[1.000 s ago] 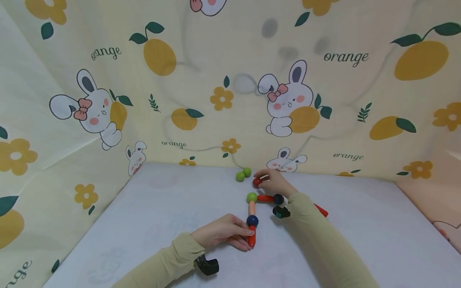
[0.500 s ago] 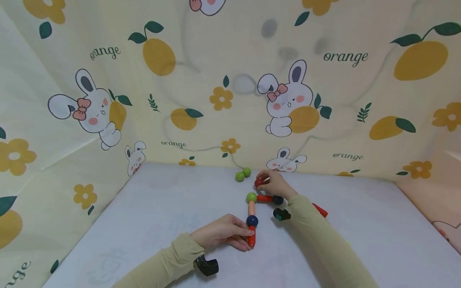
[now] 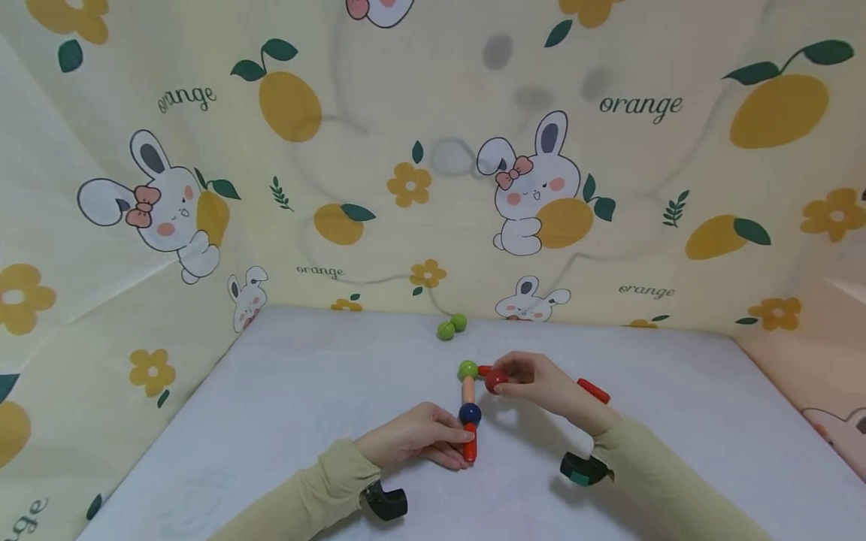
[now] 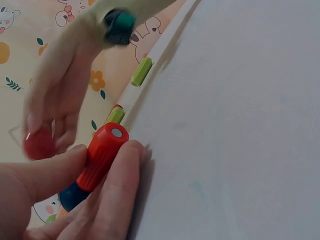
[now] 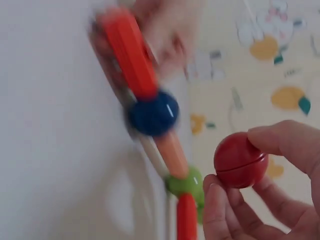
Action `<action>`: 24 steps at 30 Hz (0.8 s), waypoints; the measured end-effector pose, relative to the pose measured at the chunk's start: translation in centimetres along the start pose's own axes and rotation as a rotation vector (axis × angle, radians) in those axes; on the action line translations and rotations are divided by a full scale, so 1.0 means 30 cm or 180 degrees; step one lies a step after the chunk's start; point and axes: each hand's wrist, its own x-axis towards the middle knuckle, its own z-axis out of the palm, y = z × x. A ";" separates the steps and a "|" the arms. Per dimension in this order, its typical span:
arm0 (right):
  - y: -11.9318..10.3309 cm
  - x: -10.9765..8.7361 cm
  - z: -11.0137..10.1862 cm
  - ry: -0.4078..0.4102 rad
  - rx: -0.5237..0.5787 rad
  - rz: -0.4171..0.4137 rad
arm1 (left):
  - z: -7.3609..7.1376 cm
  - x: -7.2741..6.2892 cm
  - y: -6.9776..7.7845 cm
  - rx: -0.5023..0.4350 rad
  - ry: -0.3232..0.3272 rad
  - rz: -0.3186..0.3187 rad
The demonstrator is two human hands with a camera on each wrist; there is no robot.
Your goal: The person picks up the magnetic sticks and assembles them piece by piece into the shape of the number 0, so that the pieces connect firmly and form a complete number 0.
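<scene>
My left hand [image 3: 416,436] pinches the near red rod [image 3: 470,448] between thumb and fingers; a pale round spot shows on its end in the left wrist view. That rod joins a dark blue ball [image 3: 470,413], a peach rod [image 3: 468,389] and a bright green ball [image 3: 468,369]. From the green ball a second red rod [image 3: 483,370] runs right, partly behind my right hand [image 3: 541,382]. With thumb and fingertips this hand holds a dark red ball [image 5: 241,160], which has a groove round it, up over the table beside the chain.
Two green balls [image 3: 452,327] lie near the back edge of the white table [image 3: 325,376]. A loose red rod [image 3: 594,391] lies behind the right forearm. Green rods [image 4: 142,71] appear in the left wrist view. A printed cloth [image 3: 379,188] stands behind the table.
My right hand has brought the red ball from the back of the table toward me and to the right of the chain. The left hand keeps its hold; the view has shifted slightly.
</scene>
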 end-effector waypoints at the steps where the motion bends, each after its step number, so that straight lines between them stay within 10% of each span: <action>1: -0.001 -0.025 0.009 -0.0037 0.0059 0.0066 | -0.001 -0.001 0.001 0.0000 0.0000 0.0006; 10: 0.014 -0.164 0.104 -0.0504 0.0415 0.0415 | 0.004 0.016 -0.001 -0.0122 0.0072 0.0093; 24: -0.004 -0.190 0.199 -0.0531 0.0773 0.0603 | 0.019 0.024 0.006 0.0054 0.0264 0.0097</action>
